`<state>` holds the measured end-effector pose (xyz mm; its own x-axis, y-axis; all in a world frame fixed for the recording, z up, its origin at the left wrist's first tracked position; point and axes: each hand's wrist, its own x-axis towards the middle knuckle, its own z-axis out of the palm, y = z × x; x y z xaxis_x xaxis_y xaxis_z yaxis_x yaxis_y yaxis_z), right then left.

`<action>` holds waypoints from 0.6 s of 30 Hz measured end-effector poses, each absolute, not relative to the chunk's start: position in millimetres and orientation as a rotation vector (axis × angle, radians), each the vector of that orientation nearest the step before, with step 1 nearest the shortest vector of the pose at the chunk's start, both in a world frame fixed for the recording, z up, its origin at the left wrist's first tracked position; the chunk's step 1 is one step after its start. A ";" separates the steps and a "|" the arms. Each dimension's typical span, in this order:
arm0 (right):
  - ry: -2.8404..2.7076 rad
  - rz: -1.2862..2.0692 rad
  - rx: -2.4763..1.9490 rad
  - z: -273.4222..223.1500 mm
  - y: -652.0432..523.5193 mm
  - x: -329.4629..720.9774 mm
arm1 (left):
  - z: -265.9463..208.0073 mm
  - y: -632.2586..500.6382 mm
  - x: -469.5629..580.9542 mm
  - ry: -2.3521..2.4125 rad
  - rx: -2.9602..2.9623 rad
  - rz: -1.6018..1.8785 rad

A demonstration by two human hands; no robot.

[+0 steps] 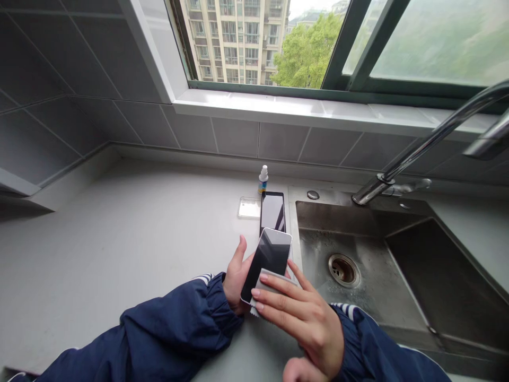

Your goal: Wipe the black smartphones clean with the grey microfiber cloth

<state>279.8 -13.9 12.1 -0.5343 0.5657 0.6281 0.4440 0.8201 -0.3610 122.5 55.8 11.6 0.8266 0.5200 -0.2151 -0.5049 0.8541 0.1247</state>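
Observation:
A smartphone (267,257) with a dark screen and pale rim lies tilted in my left hand (235,276). The left thumb sticks up away from it, and most of the left fingers are hidden behind the phone. My right hand (306,313) presses a small grey cloth (274,280) against the lower part of the screen, fingers laid side by side over it. Just beyond the phone, a second dark-screened device (273,211) rests on the counter. Beside that lies a clear phone case (249,207), with a small white-capped spray bottle (263,179) upright behind.
To the right is a steel sink (318,239) with a drain (344,269) and a chrome faucet (413,151) arching over its back edge. The pale counter (131,228) stretches left to a tiled wall (234,137). A windowsill (294,109) runs along the back.

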 end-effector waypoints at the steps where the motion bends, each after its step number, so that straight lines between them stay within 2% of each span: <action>1: -2.238 0.201 -0.739 12.7 -11.2 283.6 | 11.3 55.9 122.1 0.249 0.064 0.541; 11: -2.281 0.110 -1.163 19.7 14.2 330.2 | 4.5 57.5 116.6 0.284 0.257 0.412; 18: -2.310 0.198 -0.959 19.8 -4.7 299.8 | 4.9 57.2 118.2 0.271 0.163 0.459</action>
<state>299.8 -4.7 19.8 -0.5429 0.6823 0.4895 0.5888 0.7249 -0.3574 118.2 57.2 4.9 0.8616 0.4570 -0.2206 -0.4139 0.8844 0.2155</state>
